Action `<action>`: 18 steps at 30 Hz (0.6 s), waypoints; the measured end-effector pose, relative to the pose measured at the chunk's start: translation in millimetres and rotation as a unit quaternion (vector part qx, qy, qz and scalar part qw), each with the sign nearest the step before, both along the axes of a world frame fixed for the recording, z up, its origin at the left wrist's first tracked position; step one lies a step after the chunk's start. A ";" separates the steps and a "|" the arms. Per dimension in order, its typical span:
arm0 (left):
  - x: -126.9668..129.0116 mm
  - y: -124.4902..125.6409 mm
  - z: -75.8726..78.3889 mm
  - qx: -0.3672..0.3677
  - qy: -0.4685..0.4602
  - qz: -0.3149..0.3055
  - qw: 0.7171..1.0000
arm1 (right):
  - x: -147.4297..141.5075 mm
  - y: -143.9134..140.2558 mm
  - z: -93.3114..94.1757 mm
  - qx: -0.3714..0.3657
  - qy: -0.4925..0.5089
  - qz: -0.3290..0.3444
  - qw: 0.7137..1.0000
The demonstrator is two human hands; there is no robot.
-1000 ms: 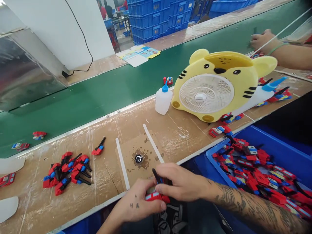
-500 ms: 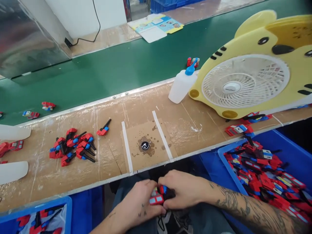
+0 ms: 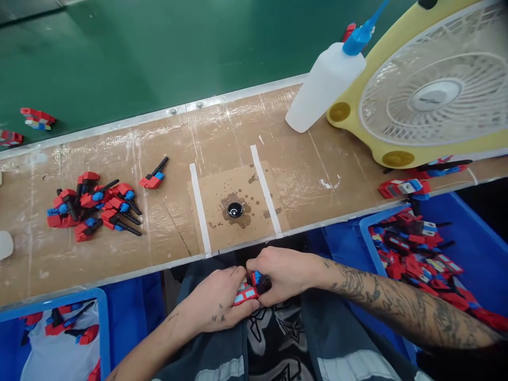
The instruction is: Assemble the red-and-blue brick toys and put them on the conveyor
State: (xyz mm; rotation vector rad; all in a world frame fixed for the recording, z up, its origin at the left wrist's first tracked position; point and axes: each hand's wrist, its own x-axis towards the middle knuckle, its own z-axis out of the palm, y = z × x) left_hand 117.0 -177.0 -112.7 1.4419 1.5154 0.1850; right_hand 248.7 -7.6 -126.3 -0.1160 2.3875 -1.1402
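Observation:
Above my lap, just below the table's front edge, my left hand [image 3: 220,299] is closed around a red plastic toy piece [image 3: 245,294] with light-blue window panels. My right hand [image 3: 283,275] pinches a red, blue and black toy part [image 3: 260,281] right against it. The fingers cover much of both pieces, so whether they are joined I cannot tell. On the table beyond my hands, a small round black cap [image 3: 235,210] with liquid in it stands amid wet spots on a cardboard square [image 3: 218,185] between two white tape strips.
Similar parts lie in a pile [image 3: 95,203] at the left, with a single part [image 3: 154,174] beside it. A squeeze bottle [image 3: 321,87] and a yellow fan [image 3: 373,140] stand at the right. Blue bins [image 3: 103,338] [image 3: 472,233] hold toy parts on both sides. A green belt [image 3: 159,58] runs behind.
The head view has tilted down and come closer to the table. Both hands keep hold of their toy pieces, pressed together in about the same pose.

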 end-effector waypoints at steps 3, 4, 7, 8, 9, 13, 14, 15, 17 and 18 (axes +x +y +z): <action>2.1 -2.2 -3.0 0.012 0.017 -0.022 1.000 | 1.5 -4.1 -1.8 0.012 0.014 0.019 1.000; 2.7 -3.7 -3.9 0.012 0.012 -0.028 0.999 | 2.8 -6.1 -1.9 0.020 0.020 0.024 0.999; 4.0 -8.4 -6.2 0.003 -0.009 -0.034 0.999 | 8.2 -13.0 -0.3 0.040 0.037 0.029 0.998; 4.3 -9.9 -7.0 -0.001 -0.014 -0.032 0.999 | 10.2 -15.1 0.5 0.042 0.040 0.027 0.998; 4.5 -11.2 -7.7 -0.005 -0.018 -0.029 0.999 | 12.3 -16.9 1.4 0.042 0.041 0.024 0.998; 6.3 -16.3 -10.2 -0.009 -0.031 -0.018 0.999 | 20.1 -20.0 3.5 0.032 0.042 0.001 0.999; 7.3 -17.9 -10.5 -0.003 -0.032 -0.020 0.999 | 21.9 -20.1 3.5 0.031 0.045 -0.003 0.999; 8.6 -19.9 -10.5 0.005 -0.031 -0.023 0.999 | 23.6 -20.1 3.3 0.030 0.049 -0.005 0.998; 12.2 -24.8 -9.8 0.019 -0.021 -0.027 0.999 | 26.9 -20.6 2.0 0.022 0.058 -0.005 0.998; 14.3 -27.8 -9.2 0.024 -0.017 -0.026 0.999 | 28.4 -21.3 1.0 0.017 0.063 -0.005 0.998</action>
